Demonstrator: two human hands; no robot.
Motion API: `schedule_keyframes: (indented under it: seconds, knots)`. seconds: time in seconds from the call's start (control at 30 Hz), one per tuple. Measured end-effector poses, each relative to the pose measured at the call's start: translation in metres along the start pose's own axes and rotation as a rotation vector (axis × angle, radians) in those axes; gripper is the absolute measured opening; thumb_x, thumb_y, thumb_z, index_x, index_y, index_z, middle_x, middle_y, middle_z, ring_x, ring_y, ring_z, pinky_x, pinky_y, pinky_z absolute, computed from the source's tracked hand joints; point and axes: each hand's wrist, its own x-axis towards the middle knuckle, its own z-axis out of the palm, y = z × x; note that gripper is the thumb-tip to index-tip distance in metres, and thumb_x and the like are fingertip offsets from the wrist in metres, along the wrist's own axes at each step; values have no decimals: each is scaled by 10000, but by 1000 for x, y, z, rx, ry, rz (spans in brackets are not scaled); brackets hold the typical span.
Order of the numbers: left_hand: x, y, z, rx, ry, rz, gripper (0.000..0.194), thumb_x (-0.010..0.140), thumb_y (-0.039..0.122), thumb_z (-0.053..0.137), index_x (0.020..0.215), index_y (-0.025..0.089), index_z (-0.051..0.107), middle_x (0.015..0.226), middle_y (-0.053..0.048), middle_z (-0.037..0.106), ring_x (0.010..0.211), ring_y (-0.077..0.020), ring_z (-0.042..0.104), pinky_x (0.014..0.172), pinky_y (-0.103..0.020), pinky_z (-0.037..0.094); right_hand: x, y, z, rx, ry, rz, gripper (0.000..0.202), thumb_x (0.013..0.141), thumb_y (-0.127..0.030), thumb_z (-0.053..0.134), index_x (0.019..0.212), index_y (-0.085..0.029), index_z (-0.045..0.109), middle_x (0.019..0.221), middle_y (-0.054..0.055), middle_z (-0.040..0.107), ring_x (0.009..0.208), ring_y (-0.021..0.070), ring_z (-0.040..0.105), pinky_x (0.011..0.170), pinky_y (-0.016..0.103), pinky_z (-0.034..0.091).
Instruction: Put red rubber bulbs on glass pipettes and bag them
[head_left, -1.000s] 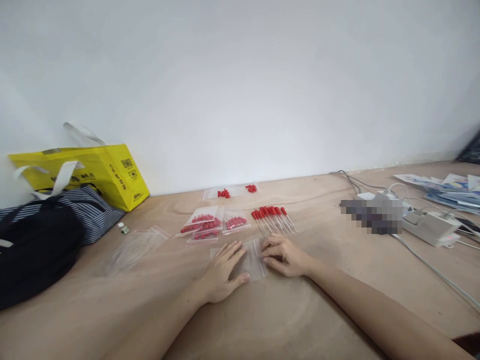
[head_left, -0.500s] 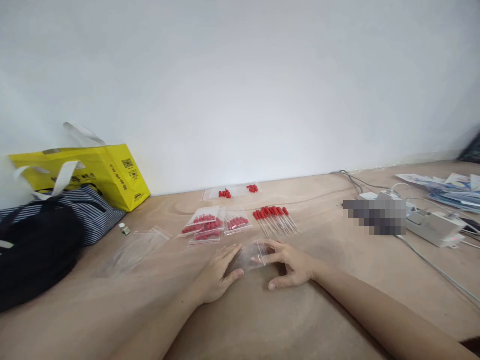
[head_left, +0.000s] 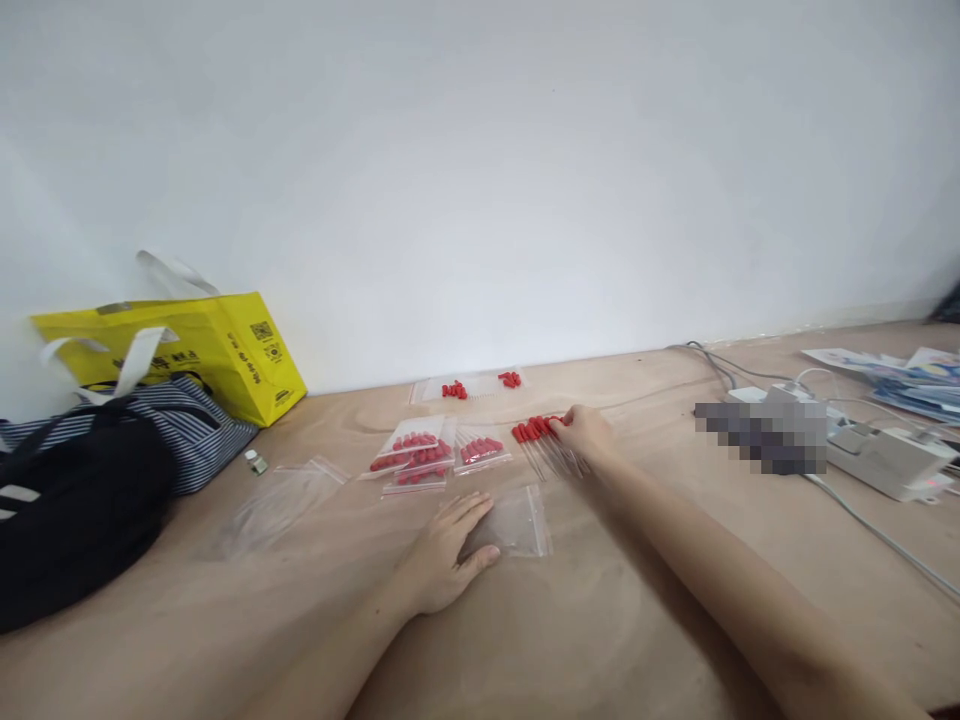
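Note:
My left hand [head_left: 451, 552] lies flat on the table with its fingers stretched and thumb apart, over the left edge of a clear zip bag [head_left: 517, 522]. The bag is flat, its seal strip facing right. Beyond it, my right hand [head_left: 589, 435] has its fingers closed at the right end of a row of thin sticks with red ends [head_left: 534, 430], pinching the red end of at least one. The fingertips are partly hidden. Filled zip bags [head_left: 420, 455] of red-ended sticks overlap left of the row, and another filled bag [head_left: 481, 450] lies beside them.
Loose clear bags [head_left: 277, 505] lie at left near a tiny bottle [head_left: 256, 461]. A yellow bag [head_left: 259, 370] and a black bag [head_left: 82, 510] stand far left. Red pieces [head_left: 454, 390] rest on plastic by the wall. A power strip [head_left: 885, 455] with cables sits at right.
My right hand has left the clear zip bag and moved forward and right to the red-ended sticks, its fingers closing there. The left hand stays by the bag, which now lies flat.

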Motion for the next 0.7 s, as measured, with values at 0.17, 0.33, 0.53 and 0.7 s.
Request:
schedule_keyframes:
  seconds: [0.17,0.33,0.53,0.7]
  knots:
    - [0,-1,2,-10,21,18,499,803,442,428,1250,225,381,1316,-57,398,1211,-227,343,1013,-440,277,5,-2,8,23,-22,102,272,640,-432,567,663,-168,629,750,130,645,779,272,601,607,310,396]
    - [0,-1,3,11,11,8,509,808,446,414,1255,204,376,1323,-68,386,1217,-227,332,1014,-441,275,10,-2,1,157,-22,102,225,656,-351,556,540,-158,559,649,115,622,752,256,593,616,304,390]
    - [0,2,2,13,20,6,509,809,445,410,1254,198,378,1323,-70,386,1218,-226,332,1007,-436,290,-17,9,-15,528,-20,-73,332,781,-480,368,668,-180,453,565,21,552,560,145,543,532,250,406]
    - [1,0,4,12,52,33,503,807,435,422,1251,200,384,1311,-76,402,1206,-227,352,1012,-442,279,-59,18,-6,801,-24,-127,427,723,-615,371,862,-212,356,562,-48,510,453,114,493,460,249,409]
